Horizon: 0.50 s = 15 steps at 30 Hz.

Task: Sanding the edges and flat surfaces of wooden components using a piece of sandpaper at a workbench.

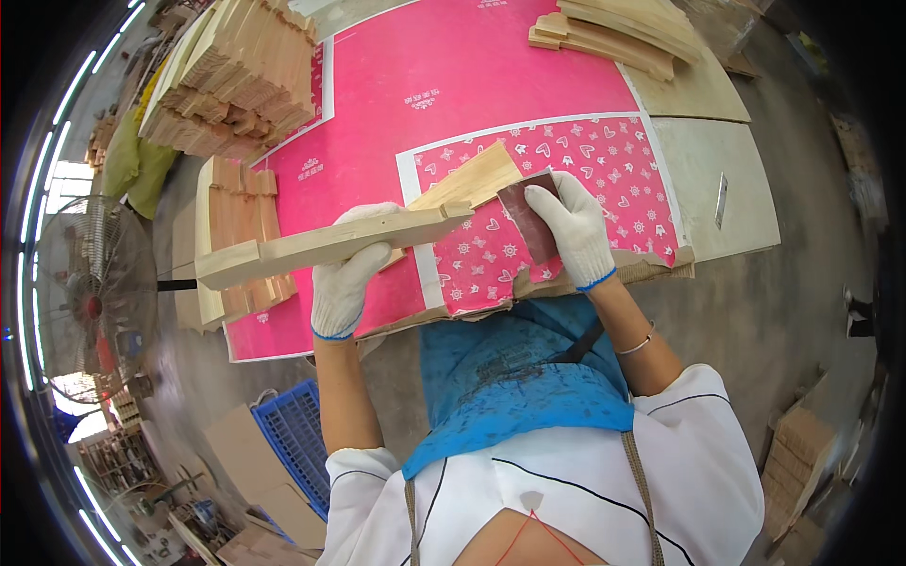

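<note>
Wood pc [335, 243] held, pink-topped tbl [368, 85], lg fan [92, 306]

Pale, bare wood with a dry, matt face forms the bar [330, 243], and the stacked pieces [236, 80] show similar unvarnished timber. White knitted cloth, soft and matt, covers the left hand [342, 291] and right hand [576, 234]; the dark brown sheet [534, 226] looks dull and abrasive. The pink covering [377, 94] appears smooth with a faint sheen. Wrinkles and dark blotches mark the blue apron [528, 410]; the crate [293, 439] is plastic, the bracelet [638, 343] shiny metal.
</note>
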Tool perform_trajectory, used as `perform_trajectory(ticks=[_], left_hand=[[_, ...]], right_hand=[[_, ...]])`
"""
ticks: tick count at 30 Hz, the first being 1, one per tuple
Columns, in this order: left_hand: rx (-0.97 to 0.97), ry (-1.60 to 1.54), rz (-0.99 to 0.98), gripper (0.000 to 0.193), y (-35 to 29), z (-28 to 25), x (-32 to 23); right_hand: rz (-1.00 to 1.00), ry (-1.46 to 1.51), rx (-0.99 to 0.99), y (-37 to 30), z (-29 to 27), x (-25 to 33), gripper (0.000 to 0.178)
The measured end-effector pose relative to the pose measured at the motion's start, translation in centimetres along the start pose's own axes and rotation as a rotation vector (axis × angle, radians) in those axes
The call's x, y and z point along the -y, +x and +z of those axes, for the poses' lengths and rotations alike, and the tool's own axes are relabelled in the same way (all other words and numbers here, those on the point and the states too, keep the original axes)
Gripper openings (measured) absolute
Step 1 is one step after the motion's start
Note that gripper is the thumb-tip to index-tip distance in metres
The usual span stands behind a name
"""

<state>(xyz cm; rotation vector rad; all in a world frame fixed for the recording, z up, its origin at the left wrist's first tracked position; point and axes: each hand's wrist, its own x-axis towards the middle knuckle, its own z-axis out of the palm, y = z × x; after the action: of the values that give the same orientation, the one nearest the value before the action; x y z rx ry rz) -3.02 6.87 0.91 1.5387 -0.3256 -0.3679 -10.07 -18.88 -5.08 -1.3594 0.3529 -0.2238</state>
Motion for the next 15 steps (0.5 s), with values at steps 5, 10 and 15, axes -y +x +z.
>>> perform_trajectory(ticks=[5, 10, 15], left_hand=[[-0.061, 0.549, 0.097, 0.033, 0.6, 0.5, -2.1], [-0.03, 0.643, 0.089, 0.035, 2.9, -0.8, -0.1], [-0.075, 0.664, 0.011, 0.034, 3.3, -0.7, 0.6]], right_hand=[[-0.011, -0.008, 0.0, 0.6, 0.4, -0.5, 0.028], [-0.136, -0.269, -0.005, 3.3, 2.1, -1.3, 0.03], [-0.88, -1.03, 0.106, 7.8, 5.3, -1.5, 0.012]])
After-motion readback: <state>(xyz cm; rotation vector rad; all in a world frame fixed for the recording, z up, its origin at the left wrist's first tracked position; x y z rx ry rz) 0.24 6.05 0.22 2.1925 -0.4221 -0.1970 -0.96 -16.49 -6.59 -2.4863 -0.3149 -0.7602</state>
